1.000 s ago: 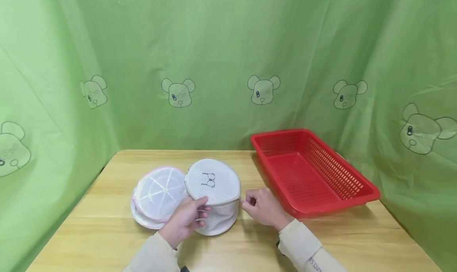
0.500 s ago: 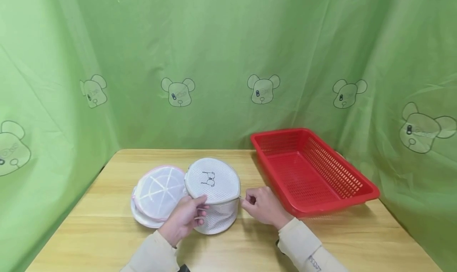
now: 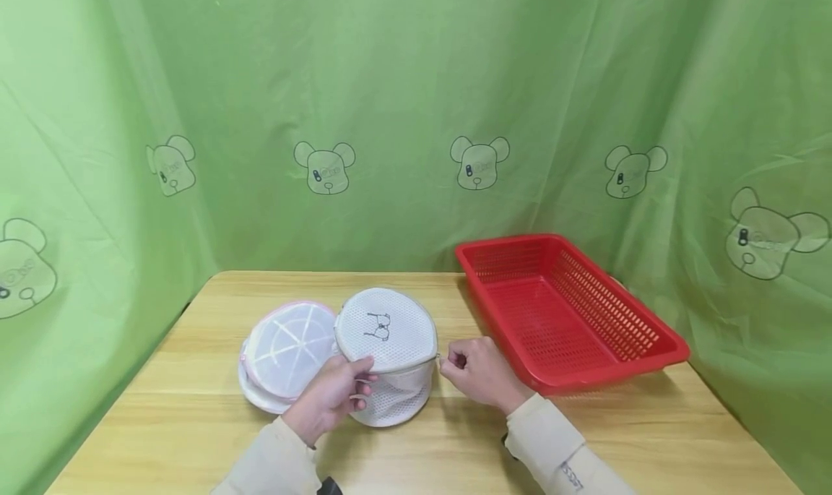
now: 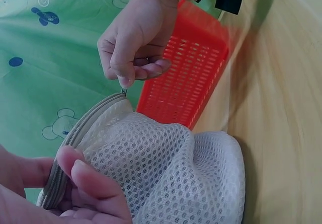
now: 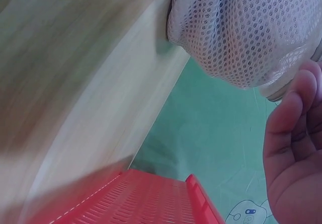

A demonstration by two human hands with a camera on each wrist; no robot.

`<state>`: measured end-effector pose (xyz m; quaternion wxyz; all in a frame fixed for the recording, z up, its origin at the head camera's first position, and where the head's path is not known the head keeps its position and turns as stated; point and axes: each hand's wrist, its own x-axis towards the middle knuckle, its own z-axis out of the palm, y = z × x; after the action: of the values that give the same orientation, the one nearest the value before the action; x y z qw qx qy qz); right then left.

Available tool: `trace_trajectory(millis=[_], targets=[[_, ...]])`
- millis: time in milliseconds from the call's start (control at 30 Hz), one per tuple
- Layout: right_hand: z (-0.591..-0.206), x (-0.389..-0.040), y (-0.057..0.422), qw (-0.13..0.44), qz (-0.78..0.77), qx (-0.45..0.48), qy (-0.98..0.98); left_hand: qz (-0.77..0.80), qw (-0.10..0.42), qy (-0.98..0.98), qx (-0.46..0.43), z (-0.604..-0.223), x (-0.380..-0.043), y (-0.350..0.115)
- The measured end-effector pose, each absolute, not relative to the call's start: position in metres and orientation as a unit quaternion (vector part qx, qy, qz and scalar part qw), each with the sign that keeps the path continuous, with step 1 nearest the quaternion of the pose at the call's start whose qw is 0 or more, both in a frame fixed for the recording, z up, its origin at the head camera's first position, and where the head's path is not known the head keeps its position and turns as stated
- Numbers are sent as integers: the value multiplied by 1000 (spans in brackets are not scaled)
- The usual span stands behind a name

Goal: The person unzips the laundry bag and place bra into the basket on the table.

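Note:
A round white mesh laundry bag with a small bra drawing on its lid stands at the table's middle. My left hand pinches its zipped rim at the front, thumb on the lid and fingers below. At the rim's right side my right hand pinches the zipper pull, best seen in the left wrist view. The zipper runs along the rim between both hands. The bag's mesh side sags in folds. Left of it, a flattened white bag with pink trim lies on another white piece.
A red perforated plastic basket stands at an angle on the right of the wooden table, close beside my right hand. Green curtain with bear faces hangs behind and at both sides.
My left hand and forearm have shifted very slightly to the left, and the laundry bag a touch with them. Both hands keep their grips.

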<state>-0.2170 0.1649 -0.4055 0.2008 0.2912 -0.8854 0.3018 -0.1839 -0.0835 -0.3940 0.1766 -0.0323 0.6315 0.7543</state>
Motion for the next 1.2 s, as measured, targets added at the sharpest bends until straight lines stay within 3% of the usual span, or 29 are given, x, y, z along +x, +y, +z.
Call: trace_trajectory(millis=[433,633,833,1200], targets=[[-404,-220,167,228,297,278,-885,746,191,638,-11,-390,-184,-88],[-405,-224,168,213,290,265,-895,743,201,638,-3,-389,-184,-89],[-398,-235,171,237,282,261,-892,751,185,634,-5,-380,-194,-87],[-399,-219,163,180,297,273,-897,770,168,614,-49,-389,-190,-88]])
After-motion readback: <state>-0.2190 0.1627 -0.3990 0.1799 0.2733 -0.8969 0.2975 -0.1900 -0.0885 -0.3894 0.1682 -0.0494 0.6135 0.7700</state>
